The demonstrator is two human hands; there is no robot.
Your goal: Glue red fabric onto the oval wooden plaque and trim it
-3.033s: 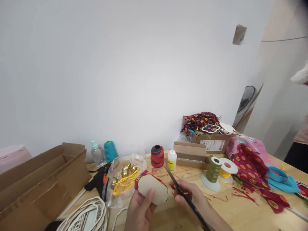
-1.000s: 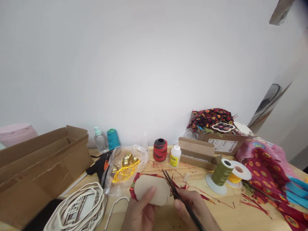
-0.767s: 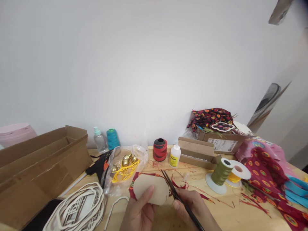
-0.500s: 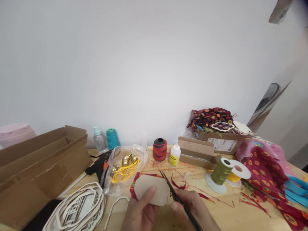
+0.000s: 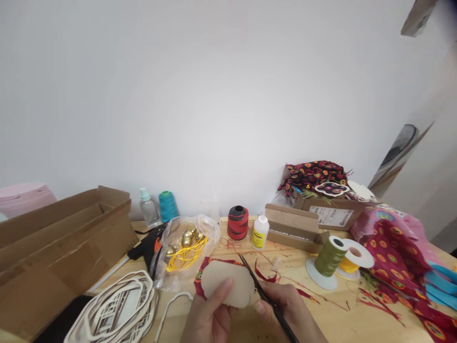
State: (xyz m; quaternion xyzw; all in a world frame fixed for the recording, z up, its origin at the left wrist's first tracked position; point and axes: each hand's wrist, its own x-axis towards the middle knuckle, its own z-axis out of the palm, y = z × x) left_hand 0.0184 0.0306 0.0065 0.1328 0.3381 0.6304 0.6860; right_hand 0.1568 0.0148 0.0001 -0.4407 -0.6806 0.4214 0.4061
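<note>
Pinched in my left hand (image 5: 214, 314) is a beige oval board (image 5: 232, 281), the thumb lying across its face. Red patterned fabric (image 5: 199, 282) shows along the board's left and upper edge. My right hand (image 5: 285, 305) is closed round a pair of black scissors (image 5: 273, 309), whose blades point up and left along the board's right edge. Whether the blades are fully closed I cannot tell. Just beyond the blades, a curled red fabric scrap (image 5: 266, 275) lies on the wooden table (image 5: 342, 324).
Behind stand a red thread spool (image 5: 238, 223), a white glue bottle (image 5: 260, 232) and a small open carton (image 5: 293, 226). Green thread (image 5: 331, 257) and red fabric (image 5: 396, 252) sit right. Left are a bag of gold bells (image 5: 187, 243), white frames (image 5: 114, 309) and a long cardboard box (image 5: 71, 257).
Almost nothing differs. The board and scissors have shifted very slightly, and the whole view has drifted a few pixels to the right.
</note>
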